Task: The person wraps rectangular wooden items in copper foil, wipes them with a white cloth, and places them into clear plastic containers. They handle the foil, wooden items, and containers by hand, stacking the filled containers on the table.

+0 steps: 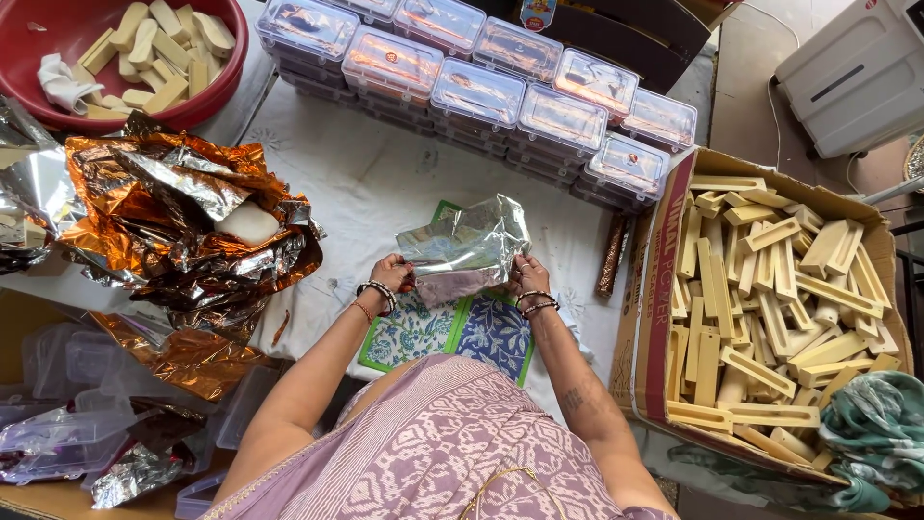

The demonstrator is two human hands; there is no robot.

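Foil sheet (pixel 465 250), silver and crinkled, sits between both hands, just above a blue-and-green patterned mat (pixel 452 332) on the white cloth-covered table (pixel 366 183). From my feed, the left hand (pixel 393 274) pinches its left edge with closed fingers, and the right hand (pixel 525 274) grips the right edge the same way. The sheet's long axis runs left to right, hand to hand, and it rises away from the fingers toward the far side; neither hand is clearly nearer. Whether anything is wrapped inside, I cannot tell.

To my right, an open cardboard box (pixel 654 289) is heaped with pale yellow bars (pixel 760 308), a patterned cloth (pixel 876 424) draped at its near corner. To my left lies a crumpled pile of orange and silver foil (pixel 183 231), with clear plastic tubs (pixel 67 385) nearer me. Farther off, a row of stacked, lidded clear boxes (pixel 481 87) crosses the table, and a red basin (pixel 207 96) at the far left holds more bars.
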